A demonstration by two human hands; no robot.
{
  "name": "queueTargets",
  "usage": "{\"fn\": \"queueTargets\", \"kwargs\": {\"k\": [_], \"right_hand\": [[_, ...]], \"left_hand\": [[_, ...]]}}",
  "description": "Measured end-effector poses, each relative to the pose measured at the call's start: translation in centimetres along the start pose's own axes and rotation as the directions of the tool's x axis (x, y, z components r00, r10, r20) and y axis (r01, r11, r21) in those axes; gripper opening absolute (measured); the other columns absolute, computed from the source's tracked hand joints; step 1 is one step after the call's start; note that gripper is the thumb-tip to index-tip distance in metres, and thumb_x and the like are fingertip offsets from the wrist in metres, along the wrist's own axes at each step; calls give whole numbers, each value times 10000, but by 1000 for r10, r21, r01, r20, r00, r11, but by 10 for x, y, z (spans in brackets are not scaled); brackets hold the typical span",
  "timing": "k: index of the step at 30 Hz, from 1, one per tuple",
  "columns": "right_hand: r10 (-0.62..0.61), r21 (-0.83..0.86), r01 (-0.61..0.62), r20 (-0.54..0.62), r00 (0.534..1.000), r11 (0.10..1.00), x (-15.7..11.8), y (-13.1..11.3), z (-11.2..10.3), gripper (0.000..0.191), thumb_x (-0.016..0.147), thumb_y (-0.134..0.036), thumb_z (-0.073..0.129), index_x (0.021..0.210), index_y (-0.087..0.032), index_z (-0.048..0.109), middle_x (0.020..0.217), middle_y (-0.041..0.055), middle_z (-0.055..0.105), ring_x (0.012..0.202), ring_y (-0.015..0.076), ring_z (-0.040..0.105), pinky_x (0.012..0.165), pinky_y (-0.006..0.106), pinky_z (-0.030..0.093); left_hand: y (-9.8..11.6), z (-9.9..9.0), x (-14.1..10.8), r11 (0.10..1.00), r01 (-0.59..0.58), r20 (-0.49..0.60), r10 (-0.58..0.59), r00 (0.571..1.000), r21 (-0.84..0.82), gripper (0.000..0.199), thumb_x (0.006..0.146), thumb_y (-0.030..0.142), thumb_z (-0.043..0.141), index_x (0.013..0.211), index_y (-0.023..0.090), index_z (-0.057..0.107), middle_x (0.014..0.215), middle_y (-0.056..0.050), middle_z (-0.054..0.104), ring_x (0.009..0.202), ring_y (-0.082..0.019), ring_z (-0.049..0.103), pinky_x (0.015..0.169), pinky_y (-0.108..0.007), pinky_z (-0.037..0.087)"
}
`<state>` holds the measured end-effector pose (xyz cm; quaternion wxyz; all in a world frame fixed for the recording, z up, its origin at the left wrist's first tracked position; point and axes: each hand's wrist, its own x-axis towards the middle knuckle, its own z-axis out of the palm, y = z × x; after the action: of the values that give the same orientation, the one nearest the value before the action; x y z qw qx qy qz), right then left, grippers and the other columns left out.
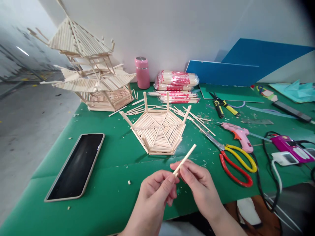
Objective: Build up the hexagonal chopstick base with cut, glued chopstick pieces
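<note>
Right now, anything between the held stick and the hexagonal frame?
Nothing visible. The left hand and right hand pinch the stick; green tabletop shows between its far end and the hexagonal frame.

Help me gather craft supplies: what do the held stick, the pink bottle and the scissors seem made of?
Stick: probably bare wood or bamboo, being pale and matte.
Bottle: smooth pink, painted metal or plastic, I can't tell; its band shines like metal.
Scissors: likely steel blades, grey and shiny; smooth red and yellow grips, probably plastic.
</note>
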<state>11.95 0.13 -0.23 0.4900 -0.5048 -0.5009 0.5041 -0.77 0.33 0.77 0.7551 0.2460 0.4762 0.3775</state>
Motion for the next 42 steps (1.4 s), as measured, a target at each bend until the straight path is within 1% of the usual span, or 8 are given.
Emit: {"fn": "queueTargets", "kwargs": {"k": [4, 11, 16, 22, 28, 35, 39, 42], "right_hand": [[16, 38, -17, 4, 1000, 999, -1, 0, 0, 174, 849, -289, 507, 832, -214, 664, 791, 13, 621, 660, 110, 560, 601, 217, 456], [9, 26, -9, -2, 1000, 1000, -3, -1, 1, 164, 843, -281, 513, 792, -199, 646, 702, -4, 592, 621, 105, 547, 577, 209, 442], [2, 14, -2, 21, 1000, 1000, -3, 0, 1, 152, 849, -275, 501, 833, -202, 634, 724, -6, 586, 648, 106, 547, 597, 208, 443], [12, -47, -13, -9, 1000, 999, -5, 2, 0, 110, 829, -275, 530, 804, -194, 601, 707, -9, 566, 609, 101, 524, 550, 207, 424], [43, 35, -44, 25, 999, 998, -4, 1, 3, 131, 845, -286, 506, 804, -181, 573, 676, -20, 551, 541, 92, 536, 530, 222, 435], [-9, -138, 4, -36, 999, 990, -4, 4, 1, 129, 830, -287, 526, 789, -186, 595, 701, -8, 563, 579, 97, 486, 521, 213, 393], [-22, -142, 19, -15, 1000, 990, -6, 4, 0, 142, 836, -288, 513, 855, -190, 615, 764, 11, 590, 636, 117, 531, 564, 229, 425], [-40, -178, 38, -3, 999, 983, -6, 4, -1, 141, 827, -286, 524, 806, -184, 620, 756, 20, 593, 638, 124, 535, 555, 237, 432]], "left_hand": [[3, 1, -2, 1000, 9, -23, -9, 1000, -9, 273, 654, 383, 683, 629, 117, 627, 494, 16, 495, 471, -54, 386, 461, -175, 280], [3, 1, -1, 1000, 19, -16, -20, 1000, -13, 272, 647, 381, 683, 603, 120, 617, 472, 21, 487, 453, -49, 371, 452, -178, 272], [3, 1, 1, 1000, 9, -20, -9, 1000, 10, 265, 663, 368, 669, 603, 117, 608, 477, 21, 490, 458, -51, 376, 450, -180, 269], [6, 2, 2, 1000, 19, 27, -19, 999, 21, 236, 668, 310, 657, 553, 117, 584, 470, 17, 501, 440, -51, 372, 444, -186, 272], [6, -2, 5, 999, 27, 60, -25, 998, -30, 267, 744, 312, 562, 578, 108, 608, 497, -11, 529, 474, -80, 429, 466, -205, 318], [7, -1, 4, 998, 16, 61, -19, 998, 53, 185, 669, 276, 661, 589, 118, 610, 490, 18, 526, 442, -50, 385, 453, -189, 272], [6, -1, 5, 996, -20, 38, 16, 999, 91, 183, 682, 291, 650, 610, 124, 625, 497, 19, 520, 457, -61, 383, 458, -196, 272], [6, -2, 5, 987, -63, 35, 59, 998, 149, 195, 688, 301, 638, 607, 125, 638, 509, 10, 521, 472, -72, 386, 471, -202, 286]]}}
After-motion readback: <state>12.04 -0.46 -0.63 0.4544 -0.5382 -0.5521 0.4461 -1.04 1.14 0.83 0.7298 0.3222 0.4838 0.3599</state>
